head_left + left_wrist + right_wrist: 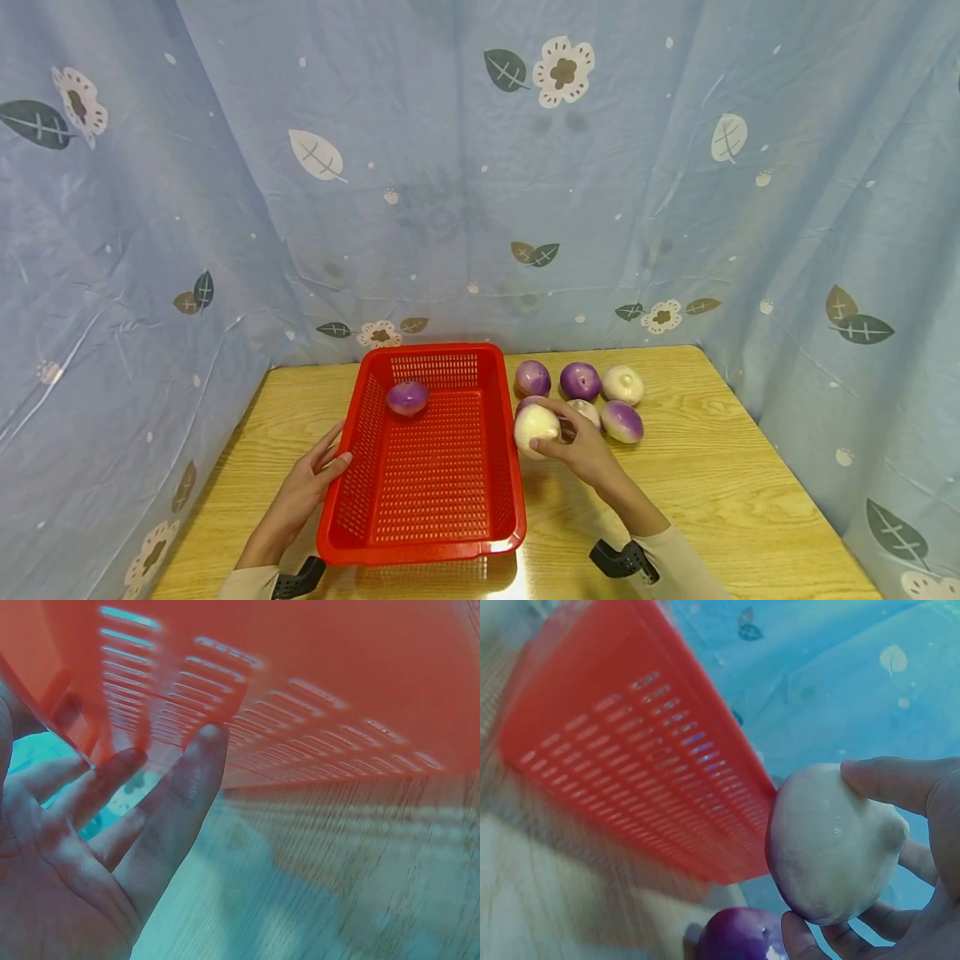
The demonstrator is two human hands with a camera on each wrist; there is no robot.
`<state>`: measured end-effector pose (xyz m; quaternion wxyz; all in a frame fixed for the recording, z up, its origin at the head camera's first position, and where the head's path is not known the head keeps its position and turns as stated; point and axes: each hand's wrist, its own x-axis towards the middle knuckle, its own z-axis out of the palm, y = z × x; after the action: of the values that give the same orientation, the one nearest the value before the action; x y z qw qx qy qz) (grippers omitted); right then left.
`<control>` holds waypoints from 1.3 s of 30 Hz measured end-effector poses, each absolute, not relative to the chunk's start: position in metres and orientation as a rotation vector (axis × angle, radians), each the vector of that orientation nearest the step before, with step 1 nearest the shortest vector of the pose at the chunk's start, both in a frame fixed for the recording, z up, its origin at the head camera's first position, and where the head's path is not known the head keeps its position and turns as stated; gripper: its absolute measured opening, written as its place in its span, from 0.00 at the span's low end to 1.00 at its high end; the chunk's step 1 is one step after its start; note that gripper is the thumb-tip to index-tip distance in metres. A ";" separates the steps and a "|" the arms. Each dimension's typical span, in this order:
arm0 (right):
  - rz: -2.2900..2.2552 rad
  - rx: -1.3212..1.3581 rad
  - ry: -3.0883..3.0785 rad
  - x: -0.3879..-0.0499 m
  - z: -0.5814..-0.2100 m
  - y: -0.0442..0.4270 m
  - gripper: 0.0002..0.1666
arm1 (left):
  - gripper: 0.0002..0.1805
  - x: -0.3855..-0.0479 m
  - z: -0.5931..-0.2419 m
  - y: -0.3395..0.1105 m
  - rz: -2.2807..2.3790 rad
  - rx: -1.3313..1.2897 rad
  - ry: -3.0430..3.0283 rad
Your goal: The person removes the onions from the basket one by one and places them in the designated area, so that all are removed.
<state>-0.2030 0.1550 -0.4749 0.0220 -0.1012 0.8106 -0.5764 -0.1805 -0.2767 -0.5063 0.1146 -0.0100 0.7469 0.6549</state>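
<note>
A red plastic basket (431,550) with slotted walls stands on the table, one purple-and-white turnip (407,398) inside near its far left corner. At its left side my left hand (306,483) holds the wall. The thumb lies at the rim and the other fingers (176,810) touch the outer wall. My right hand (588,450) grips another turnip (832,840), pale side facing me, beside the basket's right wall. In the right wrist view, thumb and fingertips are spread around it. Behind that hand are more turnips, one pale (585,412) and one purple (528,403), both partly hidden.
Farther right on the wooden table (720,483) sit several turnips: two purple ones (581,381) (532,378) at the back, a whitish one (623,385), and a two-toned one (622,422). A blue patterned curtain (450,183) surrounds the table's back and sides.
</note>
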 end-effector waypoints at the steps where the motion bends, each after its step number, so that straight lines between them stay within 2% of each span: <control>1: -1.783 -0.315 2.519 -0.202 -0.477 0.157 0.38 | 0.37 -0.180 -0.506 -0.276 1.920 -0.030 2.189; 14: -1.701 -0.162 2.582 -0.204 -0.502 0.162 0.35 | 0.37 -0.180 -0.507 -0.275 1.907 -0.054 2.206; 39: -1.466 -0.165 2.815 -0.204 -0.529 0.157 0.36 | 0.37 -0.180 -0.504 -0.275 1.901 -0.065 2.214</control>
<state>-0.2038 0.1566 -0.5289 -0.0183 -0.0518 0.8856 -0.4612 -0.1798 -0.2752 -0.5039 0.1108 -0.0223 0.7538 0.6473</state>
